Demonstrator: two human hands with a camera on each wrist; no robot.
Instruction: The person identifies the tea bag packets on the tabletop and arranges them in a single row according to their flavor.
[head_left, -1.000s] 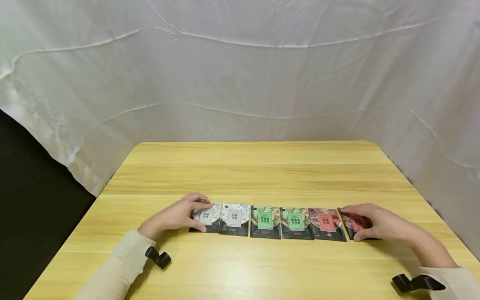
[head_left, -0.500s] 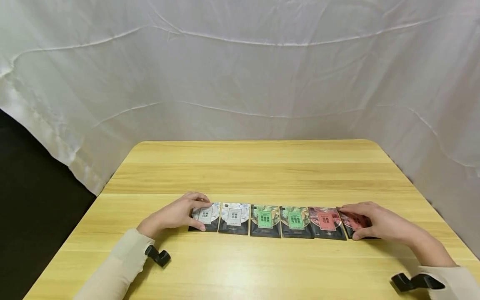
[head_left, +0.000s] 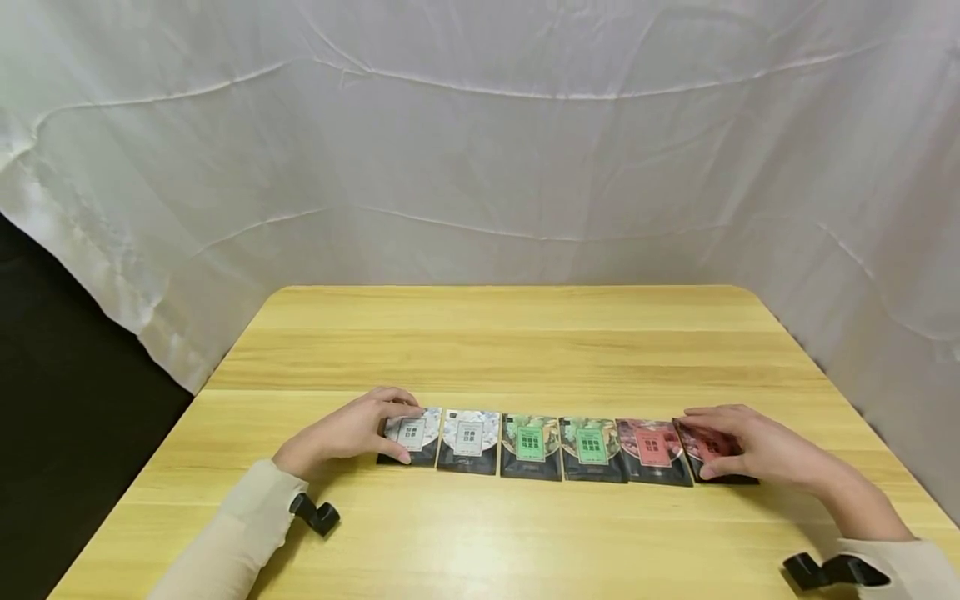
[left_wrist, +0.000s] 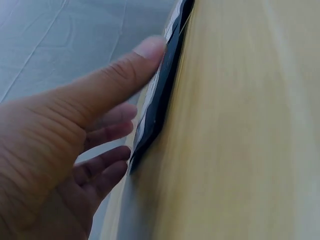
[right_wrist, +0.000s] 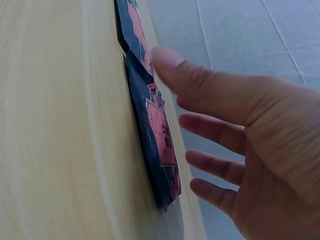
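Observation:
Tea sachets with black lower ends lie flat in a row: a left white sachet (head_left: 414, 432), a second white sachet (head_left: 469, 442), two green sachets (head_left: 531, 446) in the middle, then an inner red sachet (head_left: 654, 450) and an outer red sachet (head_left: 711, 448). My left hand (head_left: 352, 427) rests at the left white sachet, thumb over its front part, fingers at its outer side; none curl round it in the left wrist view. At the other end my right hand (head_left: 776, 448) partly covers the outer red sachet, its thumb extended and fingers loosely bent in the right wrist view.
The row lies across a light wooden table (head_left: 480, 350). A pale cloth (head_left: 480, 167) hangs behind and beside the table. Black wrist camera mounts (head_left: 318, 515) sit at both sleeves, close above the tabletop.
My right hand has shifted slightly left with the outer red sachet, and the gap to the inner red sachet has narrowed. My left hand has stayed almost still.

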